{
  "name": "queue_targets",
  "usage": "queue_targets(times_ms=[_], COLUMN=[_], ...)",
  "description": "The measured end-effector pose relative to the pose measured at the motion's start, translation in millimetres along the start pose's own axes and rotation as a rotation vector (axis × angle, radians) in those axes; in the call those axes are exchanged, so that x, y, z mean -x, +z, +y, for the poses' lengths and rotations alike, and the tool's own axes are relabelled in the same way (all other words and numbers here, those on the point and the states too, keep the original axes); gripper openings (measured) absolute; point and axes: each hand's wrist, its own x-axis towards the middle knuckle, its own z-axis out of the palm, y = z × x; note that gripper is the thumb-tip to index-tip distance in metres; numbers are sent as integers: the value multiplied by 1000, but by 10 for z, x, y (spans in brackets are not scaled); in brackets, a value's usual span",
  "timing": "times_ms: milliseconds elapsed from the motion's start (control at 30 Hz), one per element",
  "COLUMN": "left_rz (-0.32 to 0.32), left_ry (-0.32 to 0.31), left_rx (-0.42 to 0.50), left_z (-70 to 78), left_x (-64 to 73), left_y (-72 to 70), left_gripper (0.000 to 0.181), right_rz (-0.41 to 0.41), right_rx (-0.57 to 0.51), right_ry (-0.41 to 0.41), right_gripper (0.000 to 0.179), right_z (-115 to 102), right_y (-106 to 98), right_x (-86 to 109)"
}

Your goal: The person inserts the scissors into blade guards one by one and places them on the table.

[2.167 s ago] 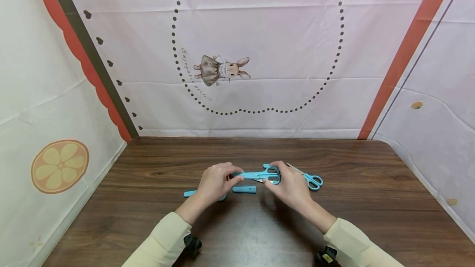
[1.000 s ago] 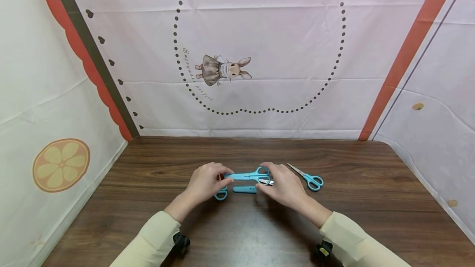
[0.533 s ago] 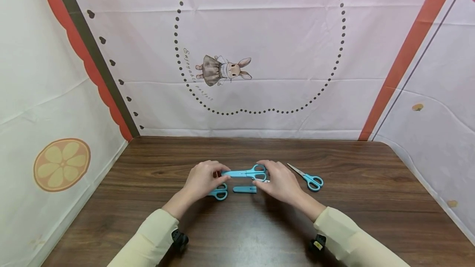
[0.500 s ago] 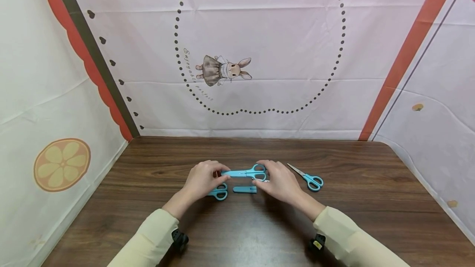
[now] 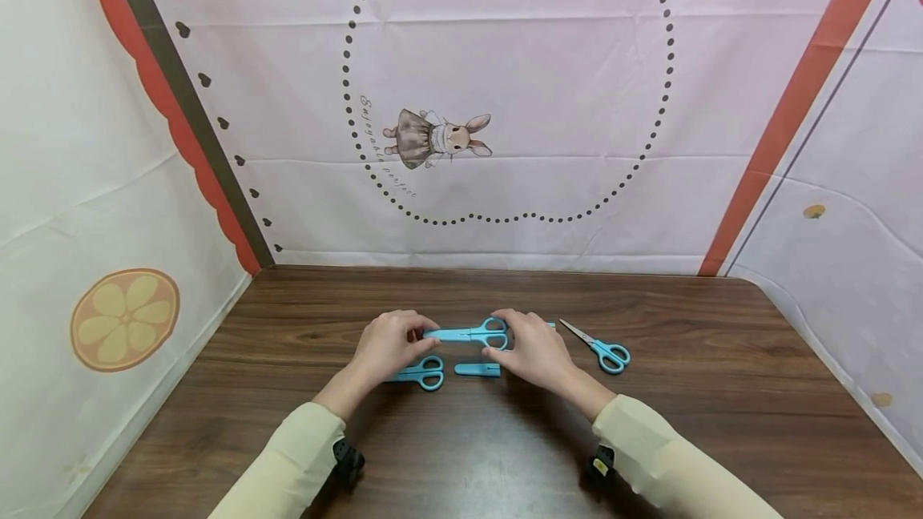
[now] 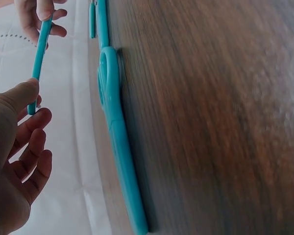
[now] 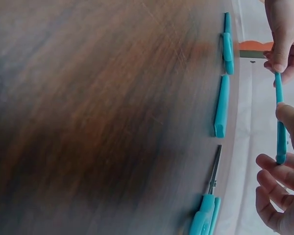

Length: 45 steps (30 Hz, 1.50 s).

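Observation:
A pair of light-blue scissors (image 5: 461,335) with a blue cover over its blades is held level above the table. My left hand (image 5: 389,347) pinches the covered tip between thumb and fingers, its other fingers loosely bent in the left wrist view. My right hand (image 5: 537,351) pinches the handle rings at the other end. Below my left hand lies another covered pair of scissors (image 6: 120,132), its rings showing. A loose blue blade cover (image 5: 477,370) rests between the hands. Bare-bladed scissors (image 7: 206,210) lie on the table in the right wrist view.
To the right of my right hand, uncovered blue scissors (image 5: 606,352) lie with the tip pointing back left. A small blue piece (image 5: 551,324) peeks out behind the right hand, mostly hidden. The brown wooden table (image 5: 721,391) meets a printed cloth (image 5: 562,102) at the back.
Both hands have shifted left with the held scissors. More of the covered scissors below the left hand shows. The right hand now hides the bare blade seen beneath it earlier.

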Motion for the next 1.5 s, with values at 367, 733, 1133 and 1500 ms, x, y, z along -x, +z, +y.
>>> queue_targets(times_ms=[367, 733, 1133, 1500], left_rz=[-19, -26, -65, -87], left_ry=[-43, -61, -99, -141], left_rx=[-8, -22, -16, -12], left_z=[-94, -172, -249, -369], left_x=[-33, -52, -79, -94], left_y=[13, 23, 6, 27], left_gripper=[11, 10, 11, 11], right_rz=[-19, -72, -84, -111], right_rx=[3, 3, 1, 21], right_ry=[58, 87, 70, 55], right_gripper=[56, 55, 54, 54], right_z=[-17, -36, -64, -85], right_y=[106, 147, 187, 257], right_x=[-101, -183, -252, -337])
